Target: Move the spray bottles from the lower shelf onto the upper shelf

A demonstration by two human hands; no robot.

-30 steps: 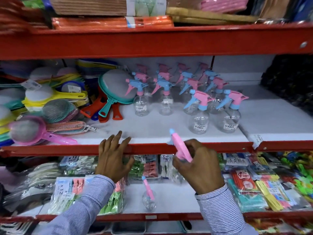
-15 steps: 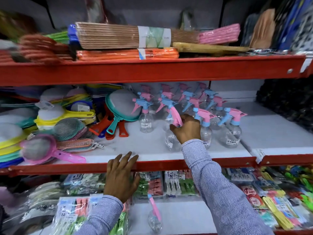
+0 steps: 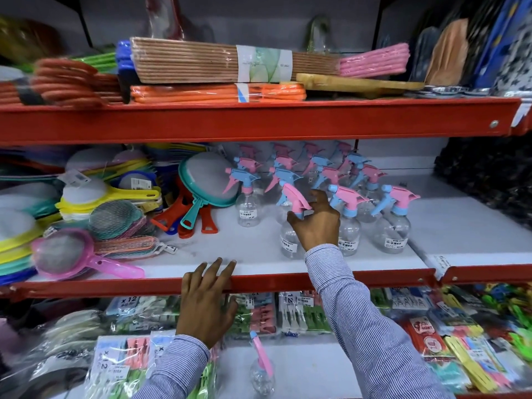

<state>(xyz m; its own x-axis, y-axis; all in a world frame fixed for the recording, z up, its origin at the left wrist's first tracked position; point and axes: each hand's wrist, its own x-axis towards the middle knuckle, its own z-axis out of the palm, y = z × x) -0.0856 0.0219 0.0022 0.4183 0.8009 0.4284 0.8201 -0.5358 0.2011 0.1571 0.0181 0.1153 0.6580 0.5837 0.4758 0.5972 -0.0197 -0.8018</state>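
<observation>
Left side of the upper shelf (image 3: 201,263) is stacked strainers (image 3: 86,220), not in play. Left hand (image 3: 205,300) sits flat over the shelf's red front lip, fingers spread, gripping nothing, looks like bracing only. Just below it and slightly right, 1 spray bottle (image 3: 260,367) stands on the lower shelf (image 3: 311,367): small clear round body, blue collar, pink trigger head, long axis near upright with the head tipped left and away. My read: that is the next pick, and it lies down and left of the right hand, nearer to the left hand, so either the left drops straight onto it or the right has to come back down past the shelf edge. Right hand (image 3: 315,223) is up on the upper shelf, fingers closed around the neck of a held bottle (image 3: 289,240), base at or just above the white surface, cannot tell which. Same build: clear body, barcode label, pink head with blue nozzle pointing left. It goes in the near row, left of 2 matching bottles (image 3: 371,223). More rows behind, blue and pink heads mixed. Placement nearly done, release pending.
</observation>
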